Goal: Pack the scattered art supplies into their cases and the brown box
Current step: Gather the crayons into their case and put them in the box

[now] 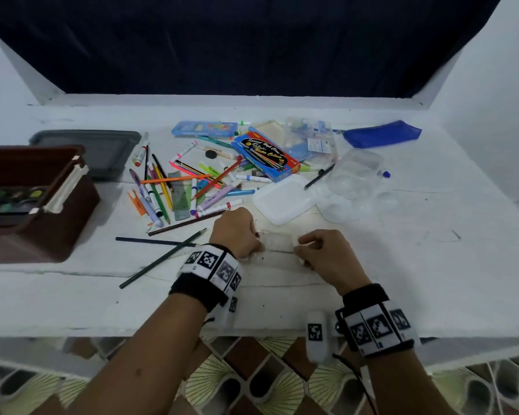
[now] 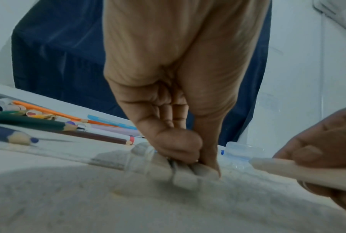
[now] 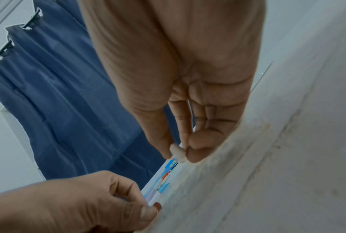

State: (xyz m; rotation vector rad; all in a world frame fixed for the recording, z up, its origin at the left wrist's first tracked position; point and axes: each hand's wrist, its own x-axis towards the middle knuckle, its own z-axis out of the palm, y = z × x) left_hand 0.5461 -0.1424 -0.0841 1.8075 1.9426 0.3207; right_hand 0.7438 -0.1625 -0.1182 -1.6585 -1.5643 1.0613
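Near the surface's (image 1: 72,298) front edge, the left hand (image 1: 237,235) and right hand (image 1: 327,253) each pinch an end of a small clear case (image 1: 277,242) lying flat. Bare surface spreads rightward. Beyond, scattered pencils and markers (image 1: 174,187) crowd the middle; a brown box (image 1: 36,202) stands left. A blue carton (image 1: 264,154) reads "Water Colours".

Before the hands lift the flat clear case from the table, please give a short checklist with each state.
1. Left hand pinches one end of the clear case: ok.
2. Right hand pinches the other end: ok.
3. Case fully closed: cannot tell.
4. Brown box open to receive it: ok.
5. Way to the box free: not ok, dark pencils lie between.
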